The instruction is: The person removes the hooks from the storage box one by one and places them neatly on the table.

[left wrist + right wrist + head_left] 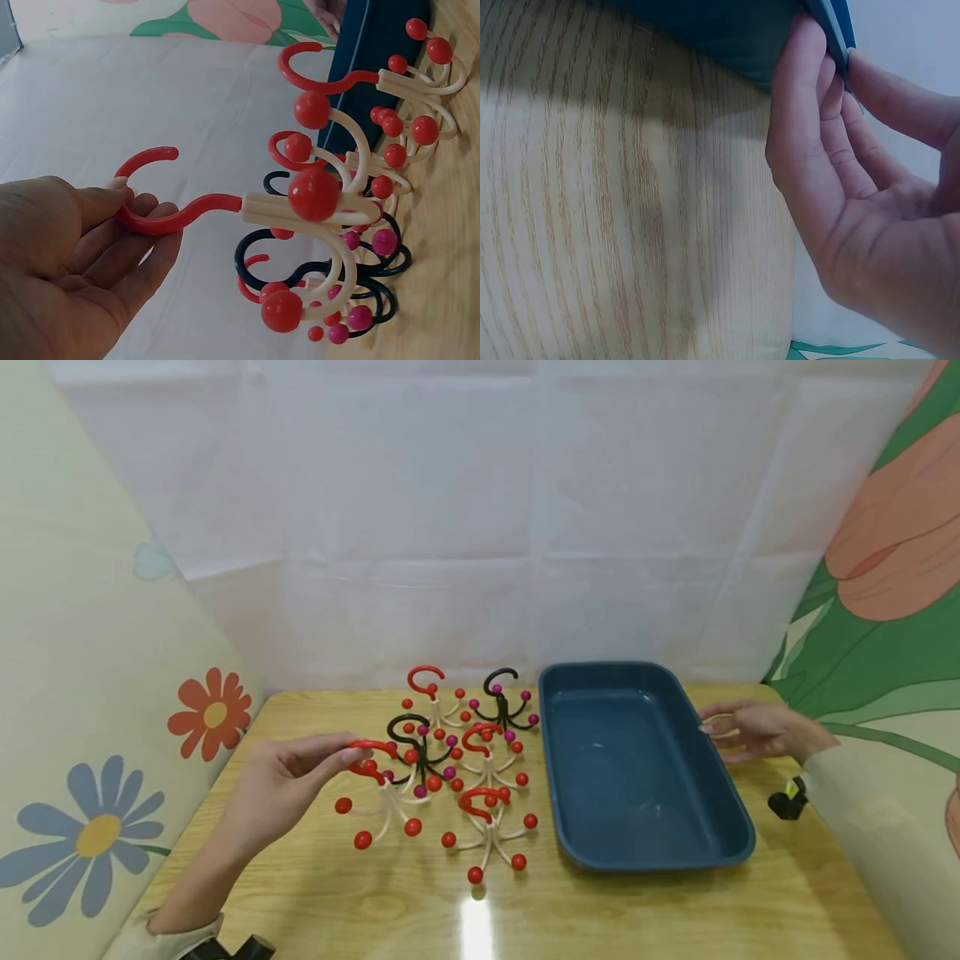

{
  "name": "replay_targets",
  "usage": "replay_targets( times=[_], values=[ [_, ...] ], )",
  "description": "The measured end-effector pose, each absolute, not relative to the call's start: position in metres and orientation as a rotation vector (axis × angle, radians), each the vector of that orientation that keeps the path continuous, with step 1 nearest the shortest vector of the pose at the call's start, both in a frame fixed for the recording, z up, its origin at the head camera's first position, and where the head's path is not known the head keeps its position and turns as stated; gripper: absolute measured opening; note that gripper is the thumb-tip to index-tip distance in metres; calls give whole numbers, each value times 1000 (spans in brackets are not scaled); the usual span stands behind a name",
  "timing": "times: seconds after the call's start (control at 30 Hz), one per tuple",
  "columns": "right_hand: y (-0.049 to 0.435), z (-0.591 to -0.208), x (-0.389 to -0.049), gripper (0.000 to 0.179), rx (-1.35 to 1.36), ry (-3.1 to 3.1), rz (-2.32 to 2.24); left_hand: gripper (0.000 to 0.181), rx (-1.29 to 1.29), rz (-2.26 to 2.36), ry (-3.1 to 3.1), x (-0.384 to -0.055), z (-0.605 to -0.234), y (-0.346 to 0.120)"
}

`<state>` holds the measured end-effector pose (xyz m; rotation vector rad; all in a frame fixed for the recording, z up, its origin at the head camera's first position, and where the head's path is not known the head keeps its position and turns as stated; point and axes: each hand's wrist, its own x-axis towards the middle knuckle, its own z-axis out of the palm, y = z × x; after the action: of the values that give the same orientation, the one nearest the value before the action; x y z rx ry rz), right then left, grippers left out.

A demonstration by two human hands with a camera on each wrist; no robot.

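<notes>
My left hand (281,785) pinches the red hook top of a multi-arm hanger hook (259,206) with cream arms and red ball tips. In the left wrist view the thumb and fingers curl round the red hook, and the arms point away from the palm. On the right, my right hand (761,729) pinches the right rim of a dark blue rectangular tray (637,860), thumb on one side and fingers under the edge, as the right wrist view shows. The tray's inside holds nothing visible.
Several similar hooks stand between the left hand and the tray: red-and-cream ones (490,839) and black ones with magenta balls (502,714). They stand close together on the wooden table (360,910). A white cloth (420,527) hangs behind, with painted panels (97,693) either side.
</notes>
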<state>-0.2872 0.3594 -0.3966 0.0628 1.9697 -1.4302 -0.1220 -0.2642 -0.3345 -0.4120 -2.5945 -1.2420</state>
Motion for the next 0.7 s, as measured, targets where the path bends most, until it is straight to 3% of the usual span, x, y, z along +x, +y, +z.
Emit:
replay_targets(
  times=[0.7],
  values=[
    [359, -399, -286, 27, 57, 2001, -1419, 27, -194, -1367, -2673, -112, -373, -262]
  ],
)
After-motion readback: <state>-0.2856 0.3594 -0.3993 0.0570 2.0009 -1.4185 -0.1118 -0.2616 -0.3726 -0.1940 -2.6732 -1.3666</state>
